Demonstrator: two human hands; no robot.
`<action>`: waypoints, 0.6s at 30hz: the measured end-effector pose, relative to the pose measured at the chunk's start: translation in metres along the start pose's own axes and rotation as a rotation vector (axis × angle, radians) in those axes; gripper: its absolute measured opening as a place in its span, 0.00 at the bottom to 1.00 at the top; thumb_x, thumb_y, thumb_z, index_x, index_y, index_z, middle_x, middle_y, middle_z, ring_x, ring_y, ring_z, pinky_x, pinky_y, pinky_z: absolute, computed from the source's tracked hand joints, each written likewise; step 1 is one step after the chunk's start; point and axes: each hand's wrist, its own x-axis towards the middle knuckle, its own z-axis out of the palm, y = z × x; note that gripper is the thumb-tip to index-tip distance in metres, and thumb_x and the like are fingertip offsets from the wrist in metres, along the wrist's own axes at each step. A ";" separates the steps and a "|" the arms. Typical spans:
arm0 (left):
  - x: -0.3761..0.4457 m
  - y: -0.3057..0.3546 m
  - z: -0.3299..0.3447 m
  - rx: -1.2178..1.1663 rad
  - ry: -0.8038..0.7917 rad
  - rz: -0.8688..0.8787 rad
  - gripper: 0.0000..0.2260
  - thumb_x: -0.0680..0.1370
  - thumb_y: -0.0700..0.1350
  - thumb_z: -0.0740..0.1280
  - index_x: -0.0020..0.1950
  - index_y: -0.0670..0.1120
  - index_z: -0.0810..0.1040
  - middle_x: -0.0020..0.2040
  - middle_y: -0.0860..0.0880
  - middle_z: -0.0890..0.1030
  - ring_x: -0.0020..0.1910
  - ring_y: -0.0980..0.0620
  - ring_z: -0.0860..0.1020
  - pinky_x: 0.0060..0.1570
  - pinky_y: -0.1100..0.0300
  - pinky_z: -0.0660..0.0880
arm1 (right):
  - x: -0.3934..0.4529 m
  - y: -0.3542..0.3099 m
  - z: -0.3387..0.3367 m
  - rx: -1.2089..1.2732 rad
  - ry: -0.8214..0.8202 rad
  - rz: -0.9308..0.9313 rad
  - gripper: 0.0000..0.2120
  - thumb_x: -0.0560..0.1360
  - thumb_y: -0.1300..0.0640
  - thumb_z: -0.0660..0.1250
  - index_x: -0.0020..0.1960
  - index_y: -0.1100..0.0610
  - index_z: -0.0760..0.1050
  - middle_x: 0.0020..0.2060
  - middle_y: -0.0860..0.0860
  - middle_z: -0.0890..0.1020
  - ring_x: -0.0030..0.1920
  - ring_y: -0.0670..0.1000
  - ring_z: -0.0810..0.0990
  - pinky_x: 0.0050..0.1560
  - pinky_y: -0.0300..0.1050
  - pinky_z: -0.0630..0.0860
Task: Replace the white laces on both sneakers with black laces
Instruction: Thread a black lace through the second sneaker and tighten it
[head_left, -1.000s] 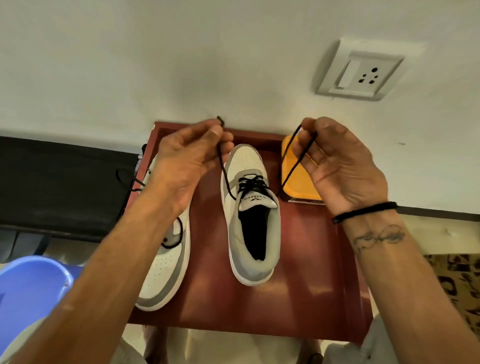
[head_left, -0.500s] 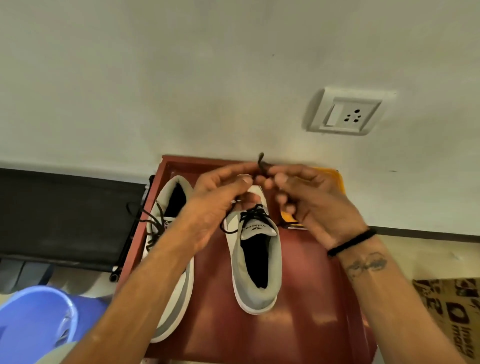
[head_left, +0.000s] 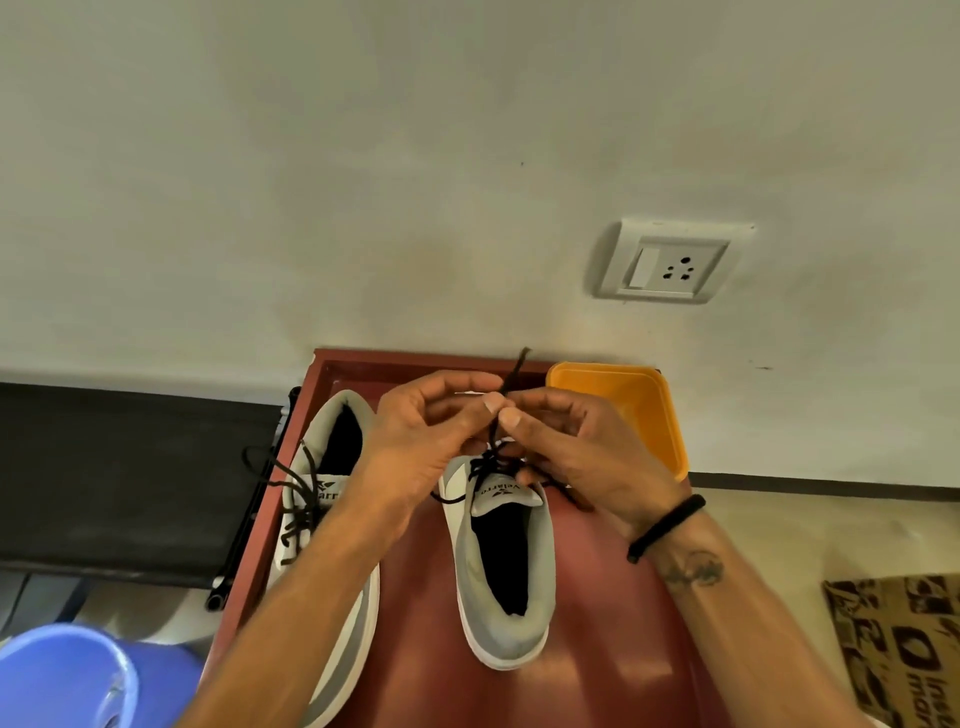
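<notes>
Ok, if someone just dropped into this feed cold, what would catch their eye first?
Most likely the two hands meeting mid-frame: the left hand and right hand pinch the ends of a black lace above the right-hand sneaker on the red-brown table. Next, the orange tub against the wall behind the right hand. Then the second sneaker at the left, its black lace hanging loose over the table's edge.
</notes>
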 end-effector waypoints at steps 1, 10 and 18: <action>0.000 -0.002 0.001 0.069 0.012 0.037 0.09 0.77 0.42 0.75 0.57 0.46 0.85 0.48 0.48 0.88 0.49 0.52 0.87 0.46 0.64 0.81 | 0.000 0.001 0.000 0.013 0.015 -0.008 0.11 0.79 0.54 0.72 0.59 0.56 0.83 0.49 0.54 0.88 0.51 0.53 0.87 0.53 0.53 0.83; -0.003 -0.007 0.005 0.333 -0.037 0.110 0.05 0.78 0.45 0.76 0.52 0.50 0.84 0.43 0.52 0.88 0.45 0.54 0.87 0.55 0.52 0.83 | 0.003 0.003 0.002 0.202 0.149 -0.025 0.11 0.76 0.58 0.73 0.56 0.63 0.83 0.48 0.58 0.88 0.52 0.57 0.87 0.52 0.49 0.83; 0.000 -0.006 0.005 0.317 0.022 0.092 0.07 0.81 0.52 0.71 0.52 0.50 0.83 0.43 0.51 0.88 0.42 0.53 0.87 0.51 0.52 0.83 | 0.003 0.004 0.005 0.098 0.214 -0.084 0.06 0.77 0.63 0.74 0.53 0.59 0.82 0.45 0.53 0.88 0.47 0.53 0.88 0.48 0.46 0.83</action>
